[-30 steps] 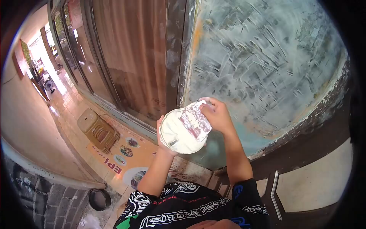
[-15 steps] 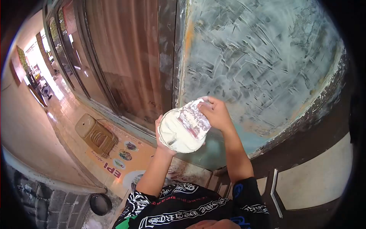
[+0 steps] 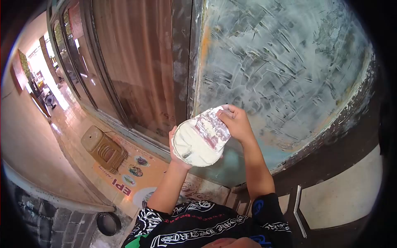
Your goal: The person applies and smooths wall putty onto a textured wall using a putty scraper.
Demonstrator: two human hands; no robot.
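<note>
Patchy grey-white wall (image 3: 273, 70) on the right, folks. Left hand (image 3: 175, 149) is cupping a round tub (image 3: 192, 151) of white paste; right hand (image 3: 233, 120) has a smeared flat scraper (image 3: 211, 128) pinched over it.

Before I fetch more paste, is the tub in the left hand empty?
Not empty: pale paste spreads across most of what shows inside the tub, held in the left hand. How deep it goes, I cannot tell.
</note>
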